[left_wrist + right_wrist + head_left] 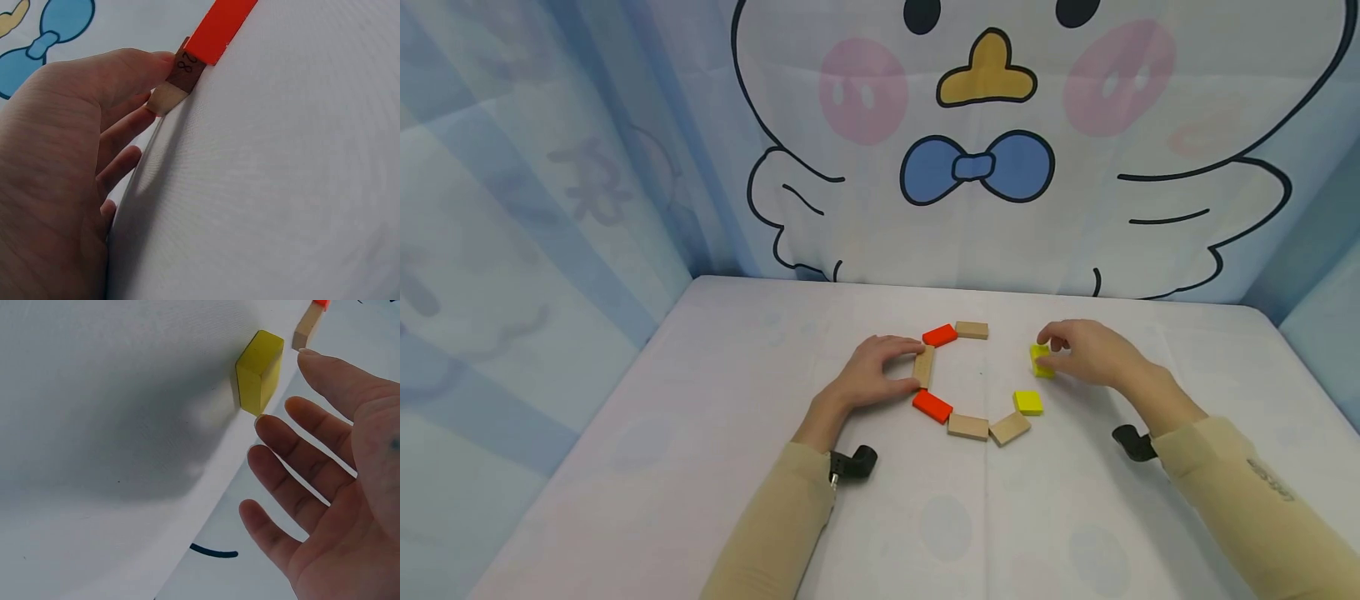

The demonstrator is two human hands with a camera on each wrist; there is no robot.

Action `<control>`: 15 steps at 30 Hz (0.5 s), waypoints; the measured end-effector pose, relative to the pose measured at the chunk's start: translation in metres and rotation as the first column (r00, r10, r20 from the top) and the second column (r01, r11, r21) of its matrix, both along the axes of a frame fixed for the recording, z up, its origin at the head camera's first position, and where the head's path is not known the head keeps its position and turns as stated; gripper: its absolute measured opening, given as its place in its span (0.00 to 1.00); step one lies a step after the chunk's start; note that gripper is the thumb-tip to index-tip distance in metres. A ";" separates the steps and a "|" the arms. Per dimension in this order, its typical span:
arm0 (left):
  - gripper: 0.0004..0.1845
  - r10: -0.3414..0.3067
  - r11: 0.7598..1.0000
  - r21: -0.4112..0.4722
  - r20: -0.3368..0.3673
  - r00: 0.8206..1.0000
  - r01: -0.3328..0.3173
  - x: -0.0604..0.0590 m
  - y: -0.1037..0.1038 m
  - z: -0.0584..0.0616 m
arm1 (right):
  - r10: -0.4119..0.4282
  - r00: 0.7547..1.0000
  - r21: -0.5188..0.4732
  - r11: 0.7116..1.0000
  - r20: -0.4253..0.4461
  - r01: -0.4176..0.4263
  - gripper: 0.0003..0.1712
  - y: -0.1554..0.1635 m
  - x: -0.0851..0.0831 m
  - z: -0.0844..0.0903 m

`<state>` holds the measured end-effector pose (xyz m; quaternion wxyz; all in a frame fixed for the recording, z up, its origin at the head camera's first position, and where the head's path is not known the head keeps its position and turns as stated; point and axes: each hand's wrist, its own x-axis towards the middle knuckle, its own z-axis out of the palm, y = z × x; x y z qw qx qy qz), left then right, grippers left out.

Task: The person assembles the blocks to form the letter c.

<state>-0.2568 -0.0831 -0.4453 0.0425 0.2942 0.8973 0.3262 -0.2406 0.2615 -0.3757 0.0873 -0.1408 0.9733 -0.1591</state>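
Your counter [700, 433] draped in white cloth, on it an open ring of blocks, two orange [940, 335], four plain wood [967, 427], one yellow flat [1028, 402], one yellow on edge [1041, 362].

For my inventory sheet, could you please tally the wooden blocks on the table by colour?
Plain wood blocks: 4
Orange blocks: 2
Yellow blocks: 2
Total: 8
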 end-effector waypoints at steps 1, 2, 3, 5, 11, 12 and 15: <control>0.29 -0.001 1.000 0.001 -0.001 1.000 0.001 0.000 0.000 0.000 | 0.002 1.000 0.001 1.000 0.002 -0.002 0.20 0.000 0.000 -0.001; 0.29 -0.002 1.000 0.002 -0.001 1.000 0.002 0.000 0.000 0.000 | 0.000 1.000 0.001 1.000 0.003 0.000 0.20 0.001 0.001 -0.002; 0.29 -0.002 1.000 0.002 0.000 1.000 0.002 0.000 0.000 0.000 | 0.000 1.000 0.000 1.000 0.005 0.000 0.20 0.001 0.001 -0.003; 0.29 -0.004 1.000 0.006 0.000 1.000 0.004 0.000 0.000 -0.001 | 0.003 1.000 -0.001 1.000 0.003 -0.003 0.20 0.001 0.002 -0.004; 0.29 -0.008 1.000 0.015 -0.006 1.000 0.008 0.000 -0.001 -0.001 | 0.017 1.000 -0.023 1.000 -0.014 -0.017 0.19 -0.002 0.003 -0.008; 0.29 -0.010 1.000 0.014 -0.008 1.000 0.010 0.000 -0.001 -0.001 | 0.019 1.000 -0.027 0.999 -0.015 -0.019 0.19 -0.002 0.003 -0.008; 0.29 -0.012 1.000 0.012 -0.010 1.000 0.012 0.000 -0.001 -0.001 | 0.026 0.999 -0.042 0.999 -0.019 -0.027 0.18 -0.004 0.002 -0.009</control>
